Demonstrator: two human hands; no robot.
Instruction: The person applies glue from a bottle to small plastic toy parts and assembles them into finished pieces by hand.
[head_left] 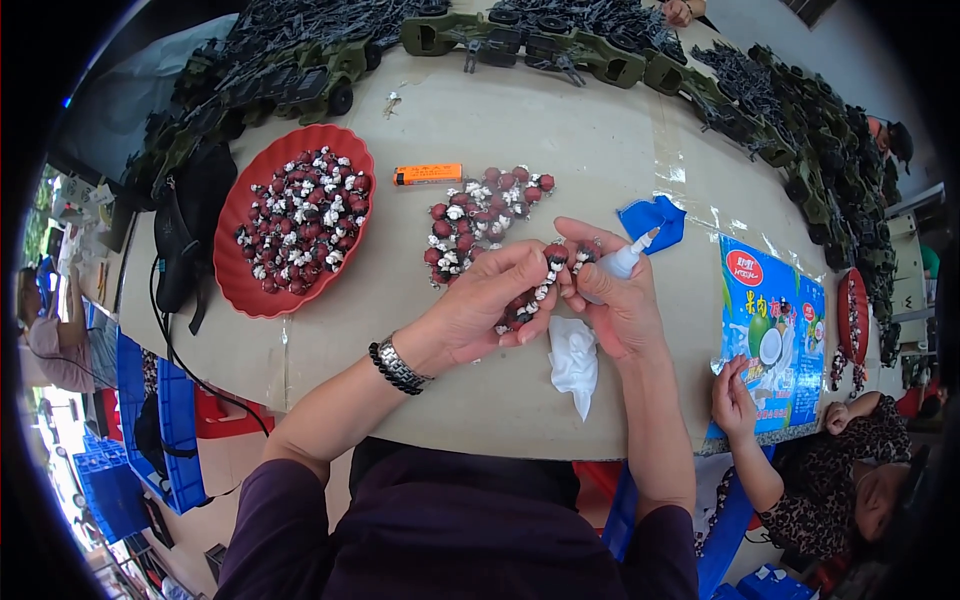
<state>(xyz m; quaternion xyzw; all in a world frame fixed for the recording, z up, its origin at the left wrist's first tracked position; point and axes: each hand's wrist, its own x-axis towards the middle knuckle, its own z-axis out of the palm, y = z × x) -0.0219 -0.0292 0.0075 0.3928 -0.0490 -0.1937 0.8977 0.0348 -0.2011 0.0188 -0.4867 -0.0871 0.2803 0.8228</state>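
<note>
In front of me over the table, my left hand (490, 300) is closed around several small round dark-red and white pieces (520, 312). Its thumb and fingers pinch one of them at the top. My right hand (622, 310) grips a white squeeze bottle (622, 262), its narrow nozzle pointing up and right. The fingertips of both hands meet around the small pieces; exactly what each fingertip touches is partly hidden. Just beyond my left hand lies a loose pile of the same pieces (465, 225). A crumpled white tissue (573, 365) rests below the hands.
A red scalloped bowl (228, 225) full of such pieces stands left, near an orange box (428, 174) and a black bag (195, 225). Blue cloth (655, 222) lies beyond my right hand. Green toy vehicles (520, 45) line the far edge. A co-worker's hand (735, 400) is by a blue printed sheet (745, 330).
</note>
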